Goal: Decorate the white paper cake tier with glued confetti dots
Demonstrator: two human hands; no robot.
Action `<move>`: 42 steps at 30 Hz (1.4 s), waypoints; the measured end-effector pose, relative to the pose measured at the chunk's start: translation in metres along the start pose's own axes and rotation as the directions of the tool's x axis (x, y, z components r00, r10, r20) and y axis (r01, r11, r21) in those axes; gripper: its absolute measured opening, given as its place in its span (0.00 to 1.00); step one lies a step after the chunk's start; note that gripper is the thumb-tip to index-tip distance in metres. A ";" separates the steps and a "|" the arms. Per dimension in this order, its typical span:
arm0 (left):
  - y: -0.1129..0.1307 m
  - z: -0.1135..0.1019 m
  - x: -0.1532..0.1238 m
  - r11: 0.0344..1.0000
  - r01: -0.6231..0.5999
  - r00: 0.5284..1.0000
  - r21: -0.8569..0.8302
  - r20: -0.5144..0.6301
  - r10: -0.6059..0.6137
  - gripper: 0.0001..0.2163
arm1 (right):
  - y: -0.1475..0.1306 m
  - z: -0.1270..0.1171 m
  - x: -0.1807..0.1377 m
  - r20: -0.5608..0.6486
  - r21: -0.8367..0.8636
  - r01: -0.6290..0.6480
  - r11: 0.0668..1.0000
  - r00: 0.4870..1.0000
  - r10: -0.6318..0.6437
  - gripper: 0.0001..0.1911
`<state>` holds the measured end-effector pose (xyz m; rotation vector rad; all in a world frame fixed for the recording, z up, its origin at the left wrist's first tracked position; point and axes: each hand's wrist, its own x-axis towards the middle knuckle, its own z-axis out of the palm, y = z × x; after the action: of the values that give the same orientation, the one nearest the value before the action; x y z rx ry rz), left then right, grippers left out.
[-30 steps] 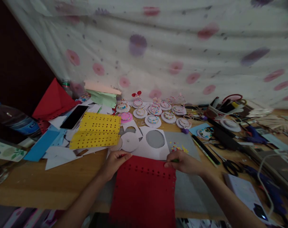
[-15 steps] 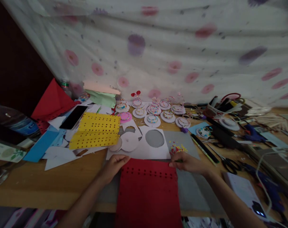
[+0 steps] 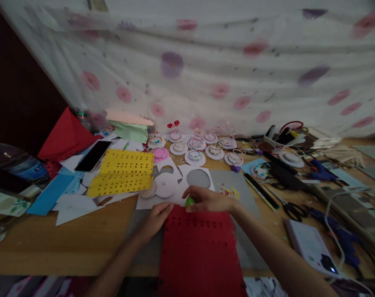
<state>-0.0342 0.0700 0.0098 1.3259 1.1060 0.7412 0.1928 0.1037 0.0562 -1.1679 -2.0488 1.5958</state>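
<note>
A red punched paper sheet (image 3: 202, 251) lies on a grey mat (image 3: 235, 185) at the table's near edge. My left hand (image 3: 155, 218) rests with curled fingers on the sheet's top left corner, holding it down. My right hand (image 3: 207, 200) sits over the middle of the sheet's top edge, closed on a small green tool (image 3: 189, 201) pressed at that edge. Just beyond my hands lies white card with round cut-outs (image 3: 187, 183).
A yellow punched sheet (image 3: 123, 177), a phone (image 3: 93, 155), red and blue papers and a water bottle (image 3: 15, 161) are at the left. Small decorated white discs (image 3: 195, 156) line the back. Scissors (image 3: 291, 209), pens, glue guns and a white box (image 3: 311, 247) crowd the right.
My right hand has slid left along the red sheet's top edge, from the right corner to the middle. The left hand stays at the left corner. The view shifted slightly.
</note>
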 end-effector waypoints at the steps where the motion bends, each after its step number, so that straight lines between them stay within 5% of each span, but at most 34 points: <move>1: -0.002 0.000 0.000 1.000 -0.002 1.000 0.000 -0.008 0.002 0.14 | 0.004 0.004 0.008 0.016 0.029 0.012 1.000 1.000 -0.013 0.20; 8: -0.011 -0.007 0.000 0.999 0.012 0.996 -0.032 -0.085 -0.014 0.14 | 0.018 0.010 0.026 0.023 0.249 0.025 0.968 0.999 -0.032 0.23; 14: -0.010 -0.018 -0.005 0.987 0.054 0.997 -0.152 -0.040 -0.060 0.15 | 0.017 0.007 0.028 0.023 0.347 -0.007 0.938 1.000 -0.001 0.27; 27: -0.012 0.006 -0.004 0.986 0.002 0.968 -0.165 -0.248 -0.043 0.09 | 0.014 0.015 0.039 0.037 0.375 -0.041 0.926 0.999 0.030 0.25; 42: -0.013 0.014 -0.006 0.993 -0.055 0.951 -0.107 -0.309 0.020 0.09 | 0.020 0.050 0.030 -0.260 0.284 0.063 0.957 0.966 0.014 0.25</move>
<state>-0.0254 0.0574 -0.0034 1.1614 1.2664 1.0510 0.1491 0.0930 0.0139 -1.1658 -1.5968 1.5718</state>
